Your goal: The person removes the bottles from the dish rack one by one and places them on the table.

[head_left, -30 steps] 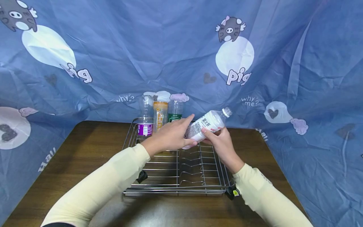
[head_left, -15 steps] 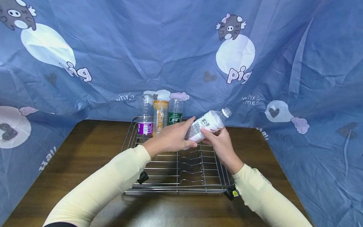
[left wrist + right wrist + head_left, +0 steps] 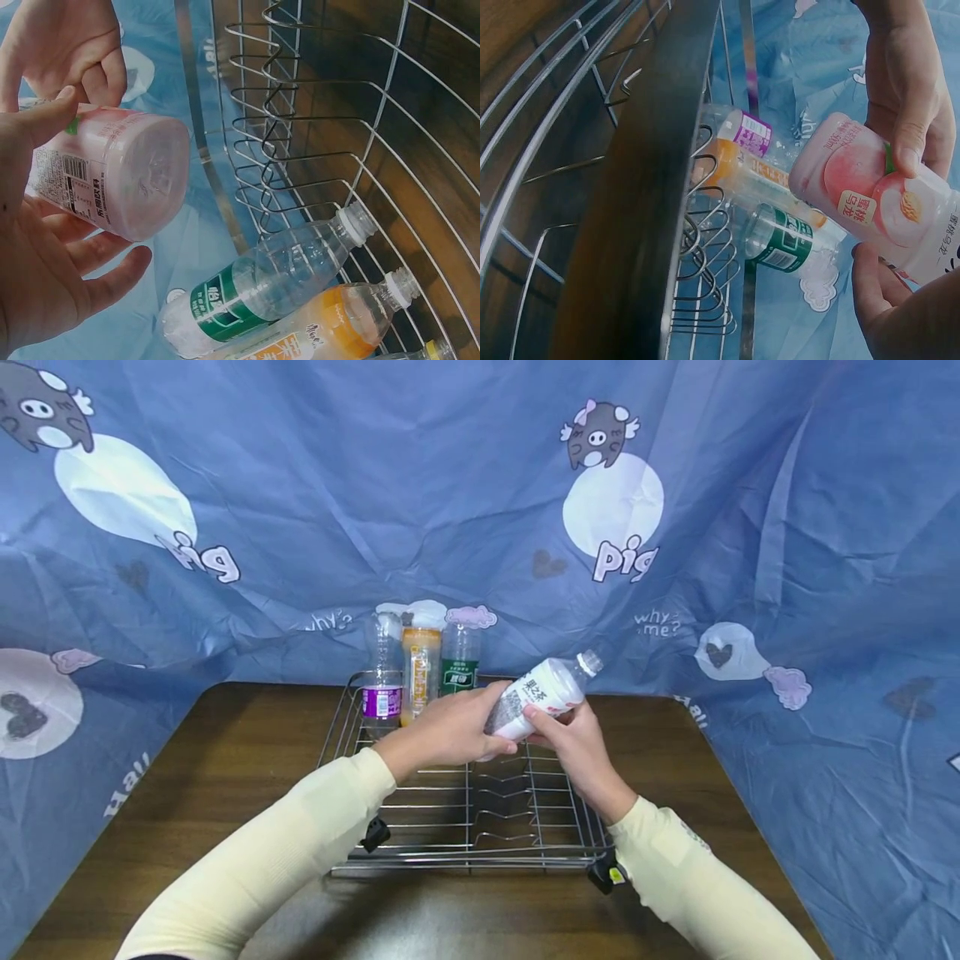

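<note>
Both hands hold a plastic drink bottle (image 3: 534, 697) above the wire rack, tilted with its clear neck up to the right. Its label is white and pink, and the right wrist view shows peaches printed on it. My left hand (image 3: 453, 727) holds the base end, thumb on one side and fingers on the other in the left wrist view. My right hand (image 3: 581, 752) grips the bottle higher up, thumb across the label. Close beyond the left hand stand a purple-label bottle (image 3: 382, 702), an orange-topped bottle (image 3: 422, 668) and a green-label bottle (image 3: 460, 672), necks down in the rack.
The metal wire rack (image 3: 468, 814) stands on a dark wooden table (image 3: 255, 735), with black feet (image 3: 602, 873) at its front corners. Wavy wire dividers (image 3: 506, 816) run along its right half. A blue printed cloth (image 3: 450, 485) hangs close behind the table.
The held bottle and both hands have shifted slightly down and left in the head view, which has itself moved a little. The hold looks the same, and the rack's bottles stay in place.
</note>
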A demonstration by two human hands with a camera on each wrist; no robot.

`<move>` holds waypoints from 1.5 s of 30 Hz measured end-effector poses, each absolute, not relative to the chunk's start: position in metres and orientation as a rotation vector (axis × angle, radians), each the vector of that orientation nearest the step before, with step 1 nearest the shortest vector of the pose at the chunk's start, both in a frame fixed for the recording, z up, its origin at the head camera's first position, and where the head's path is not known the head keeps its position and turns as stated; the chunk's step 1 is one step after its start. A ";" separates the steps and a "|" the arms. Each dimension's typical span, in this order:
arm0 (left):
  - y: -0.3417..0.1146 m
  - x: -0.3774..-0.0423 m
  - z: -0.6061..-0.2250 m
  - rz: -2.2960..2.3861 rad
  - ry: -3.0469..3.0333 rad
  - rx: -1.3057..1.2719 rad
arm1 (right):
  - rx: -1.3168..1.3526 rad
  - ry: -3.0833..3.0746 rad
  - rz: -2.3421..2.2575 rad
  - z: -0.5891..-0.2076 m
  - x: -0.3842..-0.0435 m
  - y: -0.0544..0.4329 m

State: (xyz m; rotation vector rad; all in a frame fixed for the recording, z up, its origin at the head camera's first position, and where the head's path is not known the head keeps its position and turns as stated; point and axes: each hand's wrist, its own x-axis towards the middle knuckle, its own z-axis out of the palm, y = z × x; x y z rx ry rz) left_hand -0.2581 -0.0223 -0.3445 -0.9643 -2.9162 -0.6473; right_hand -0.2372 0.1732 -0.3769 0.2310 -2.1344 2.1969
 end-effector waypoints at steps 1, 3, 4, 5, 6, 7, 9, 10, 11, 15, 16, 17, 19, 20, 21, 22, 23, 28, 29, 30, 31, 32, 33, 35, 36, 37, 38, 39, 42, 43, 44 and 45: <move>-0.023 -0.257 -0.345 -0.663 -2.918 -0.954 | 0.231 -2.142 2.191 -0.378 -0.237 0.173; -0.024 -0.257 -0.347 -0.678 -2.922 -0.933 | 0.234 -2.149 2.193 -0.379 -0.236 0.172; -0.024 -0.256 -0.348 -0.684 -2.922 -0.927 | 0.234 -2.157 2.190 -0.379 -0.236 0.172; -0.025 -0.256 -0.348 -0.682 -2.923 -0.924 | 0.235 -2.164 2.188 -0.380 -0.235 0.171; -0.026 -0.255 -0.349 -0.682 -2.924 -0.922 | 0.233 -2.174 2.184 -0.381 -0.235 0.171; -0.026 -0.255 -0.349 -0.684 -2.924 -0.921 | 0.231 -2.185 2.181 -0.382 -0.235 0.171; -0.027 -0.255 -0.350 -0.685 -2.922 -0.923 | 0.234 -2.211 2.172 -0.383 -0.235 0.170; -0.028 -0.254 -0.350 -0.686 -2.922 -0.922 | 0.236 -2.220 2.167 -0.384 -0.235 0.170; -0.029 -0.254 -0.351 -0.692 -2.920 -0.921 | 0.239 -2.229 2.160 -0.384 -0.235 0.170; -0.033 -0.253 -0.351 -0.704 -2.916 -0.913 | 0.266 -2.249 2.126 -0.385 -0.235 0.168; -0.033 -0.253 -0.351 -0.706 -2.916 -0.909 | 0.270 -2.249 2.121 -0.385 -0.235 0.168; -0.034 -0.253 -0.351 -0.708 -2.914 -0.909 | 0.277 -2.251 2.116 -0.386 -0.235 0.168; -0.035 -0.253 -0.351 -0.694 -2.916 -0.904 | 0.282 -2.247 2.120 -0.386 -0.235 0.167; -0.036 -0.253 -0.351 -0.683 -2.917 -0.902 | 0.283 -2.247 2.121 -0.387 -0.234 0.167; -0.036 -0.253 -0.351 -0.679 -2.919 -0.900 | 0.282 -2.248 2.123 -0.387 -0.234 0.166; -0.037 -0.253 -0.351 -0.675 -2.920 -0.897 | 0.281 -2.249 2.122 -0.387 -0.234 0.166; -0.037 -0.253 -0.351 -0.672 -2.921 -0.896 | 0.282 -2.252 2.122 -0.387 -0.233 0.166; -0.041 -0.254 -0.352 -0.669 -2.910 -0.899 | 0.293 -2.255 2.120 -0.387 -0.233 0.164; -0.042 -0.254 -0.352 -0.659 -2.907 -0.898 | 0.298 -2.251 2.124 -0.387 -0.233 0.164; -0.043 -0.254 -0.352 -0.654 -2.903 -0.892 | 0.303 -2.249 2.128 -0.387 -0.233 0.164; -0.044 -0.255 -0.352 -0.654 -2.899 -0.888 | 0.308 -2.247 2.131 -0.387 -0.233 0.164; -0.045 -0.255 -0.352 -0.654 -2.895 -0.883 | 0.313 -2.247 2.135 -0.387 -0.233 0.165; -0.046 -0.255 -0.352 -0.654 -2.893 -0.878 | 0.319 -2.250 2.135 -0.388 -0.234 0.165; -0.047 -0.255 -0.352 -0.653 -2.892 -0.874 | 0.329 -2.256 2.139 -0.388 -0.233 0.165; -0.048 -0.255 -0.352 -0.663 -2.891 -0.876 | 0.335 -2.263 2.137 -0.388 -0.233 0.166; -0.048 -0.255 -0.352 -0.665 -2.890 -0.881 | 0.343 -2.268 2.137 -0.389 -0.233 0.166; -0.048 -0.255 -0.352 -0.664 -2.890 -0.883 | 0.351 -2.272 2.139 -0.389 -0.233 0.166; -0.048 -0.255 -0.352 -0.667 -2.891 -0.883 | 0.360 -2.275 2.143 -0.390 -0.233 0.166; -0.050 -0.255 -0.351 -0.682 -2.889 -0.882 | 0.401 -2.268 2.161 -0.391 -0.233 0.167; -0.050 -0.255 -0.351 -0.690 -2.887 -0.880 | 0.416 -2.265 2.166 -0.392 -0.233 0.167; -0.051 -0.256 -0.352 -0.700 -2.886 -0.877 | 0.428 -2.261 2.171 -0.392 -0.233 0.167; -0.052 -0.256 -0.352 -0.710 -2.885 -0.876 | 0.439 -2.255 2.175 -0.392 -0.233 0.167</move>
